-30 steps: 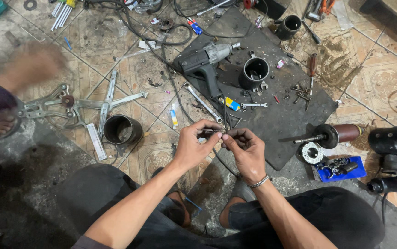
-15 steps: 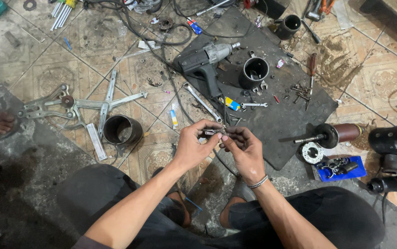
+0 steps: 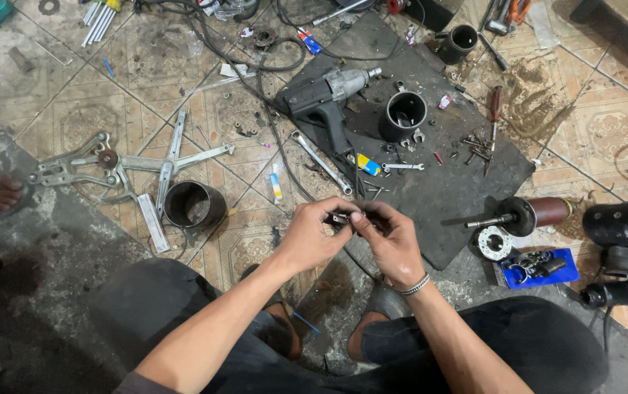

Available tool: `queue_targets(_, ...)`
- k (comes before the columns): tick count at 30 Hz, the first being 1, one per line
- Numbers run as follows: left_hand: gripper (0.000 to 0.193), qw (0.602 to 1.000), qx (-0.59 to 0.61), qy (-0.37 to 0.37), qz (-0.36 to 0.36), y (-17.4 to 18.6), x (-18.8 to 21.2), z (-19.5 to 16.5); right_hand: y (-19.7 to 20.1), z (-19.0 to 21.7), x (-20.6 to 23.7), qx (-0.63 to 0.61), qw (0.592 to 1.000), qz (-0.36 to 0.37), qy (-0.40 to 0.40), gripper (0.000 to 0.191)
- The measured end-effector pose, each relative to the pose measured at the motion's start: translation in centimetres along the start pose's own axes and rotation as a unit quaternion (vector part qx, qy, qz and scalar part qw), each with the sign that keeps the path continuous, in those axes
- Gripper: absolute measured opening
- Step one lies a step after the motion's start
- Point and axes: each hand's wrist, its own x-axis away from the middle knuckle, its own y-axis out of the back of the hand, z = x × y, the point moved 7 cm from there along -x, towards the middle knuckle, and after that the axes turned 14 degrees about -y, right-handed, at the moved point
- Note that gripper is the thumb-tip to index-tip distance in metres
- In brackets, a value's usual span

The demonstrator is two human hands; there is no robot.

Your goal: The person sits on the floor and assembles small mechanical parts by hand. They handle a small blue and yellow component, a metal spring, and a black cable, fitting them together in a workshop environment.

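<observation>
Centrally, just below the middle of the frame, a small dark metal part is pinched between the fingertips of the left hand and the right hand, which are brought together so that they touch over it; both hands are closed on it, and its exact shape cannot be told. A metal bracelet is worn on the right wrist. Above the hands, on a dark rubber mat spread on the tiled floor, a grey power drill is laid beside a black cylinder, with a long spanner just below the drill. At left centre an open black tube is stood near a flat metal linkage. At right, a blue tray of small parts is seen near a rotor shaft.
</observation>
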Motion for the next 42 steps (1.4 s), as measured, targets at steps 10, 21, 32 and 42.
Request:
queue_targets(10, 0.03, 0.996, 0.024, 0.079, 0.037, 0.0, 0.1, 2.4, 1.1, -1.1, -1.0, 0.086, 0.995, -0.047, -0.023, 0.022)
queue_targets(21, 0.029, 0.983, 0.075, 0.155, -0.057, 0.9, 0.2, 7.0, 1.4, -2.5, -1.8, -0.009, 0.997, -0.064, -0.036, 0.02)
queue_targets(32, 0.024, 0.961, 0.217, 0.163, -0.053, -1.4, 0.8, 7.5, -0.2, -3.9, -1.8, -0.079, 0.996, 0.02, -0.033, 0.025)
queue_targets(42, 0.022, 0.929, 0.323, 0.155, -0.087, -0.9, 0.4, 7.6, 0.1, -2.0, -1.2, -0.124, 0.992, 0.006, -0.002, 0.028)
